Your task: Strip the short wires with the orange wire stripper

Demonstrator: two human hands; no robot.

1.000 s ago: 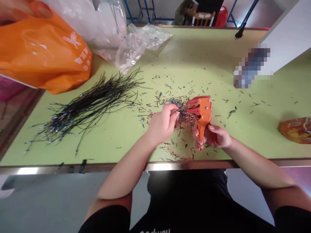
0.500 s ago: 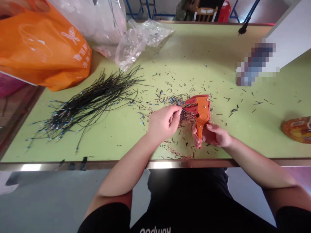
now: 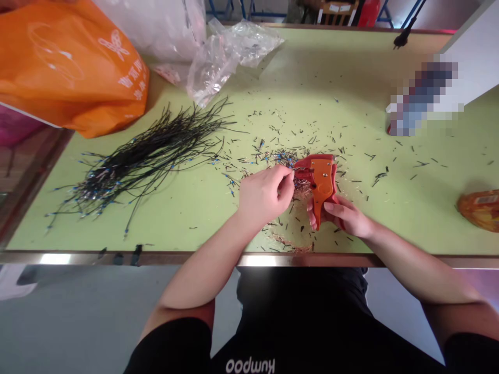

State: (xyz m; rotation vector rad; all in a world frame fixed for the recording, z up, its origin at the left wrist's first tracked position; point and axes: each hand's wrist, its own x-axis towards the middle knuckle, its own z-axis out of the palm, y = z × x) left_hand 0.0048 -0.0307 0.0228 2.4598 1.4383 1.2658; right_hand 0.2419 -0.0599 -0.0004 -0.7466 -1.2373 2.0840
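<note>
Wrapped round the handles of an orange and red wire stripper (image 3: 323, 182) is my right hand (image 3: 343, 214). The tool's jaws point left, toward my left hand (image 3: 267, 191). Thumb and forefinger of that hand pinch a thin black wire (image 3: 298, 169) at the mouth of the jaws; most of the wire is hidden. Beneath both hands lies a pile of short wire scraps (image 3: 286, 157), with blue bits and copper strands. A large bundle of black wires (image 3: 156, 145), many with blue-tipped ends, rests to the left.
An orange bag (image 3: 74, 67) and crumpled clear plastic bags (image 3: 222, 57) stand at the back left. At the right edge sits an orange container (image 3: 479, 208). A white panel (image 3: 475, 57) and a hanging black plug (image 3: 403, 37) are at the back right. Cut bits litter the green table (image 3: 351, 67).
The wire stripper's handles look closer together than before, and its jaw gap looks narrower. My left hand still pinches the wire at the jaws. The whole view has shifted slightly.
</note>
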